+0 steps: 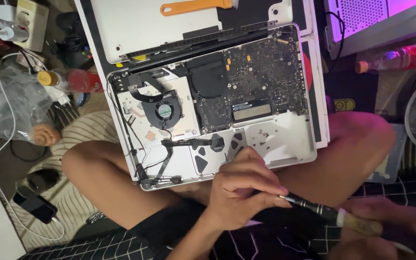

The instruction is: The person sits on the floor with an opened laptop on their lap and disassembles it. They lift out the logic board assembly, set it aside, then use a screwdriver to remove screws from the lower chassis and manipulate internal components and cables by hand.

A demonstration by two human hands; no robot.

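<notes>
**Screwdriver tip pinched over an opened laptop**

Nearest to me, low in view, my left hand (244,190) pinches the metal tip of a black precision screwdriver (314,208) between thumb and fingertips, fingers curled in narrow around it. My right hand (386,224) is blurred at the lower right edge, closed around the pale handle end of the same tool, so both hands hold the screwdriver, which lies nearly level above my lap.

Just beyond my left knuckles sits the opened laptop (285,144), resting across my crossed bare legs with its underside facing up. Inside it I see the dark green main board (261,82) at the upper right, a round black fan (162,110) to the left on a silvery plate, and black cables running down the left side.

Behind the laptop lies its removed silver bottom cover (155,24), with an orange plastic pry tool (196,6) on top. To my left, on the floor, are a red bottle with a yellow cap (71,79), a crumpled clear plastic bag (13,103), white cables and a black phone (37,207)
</notes>
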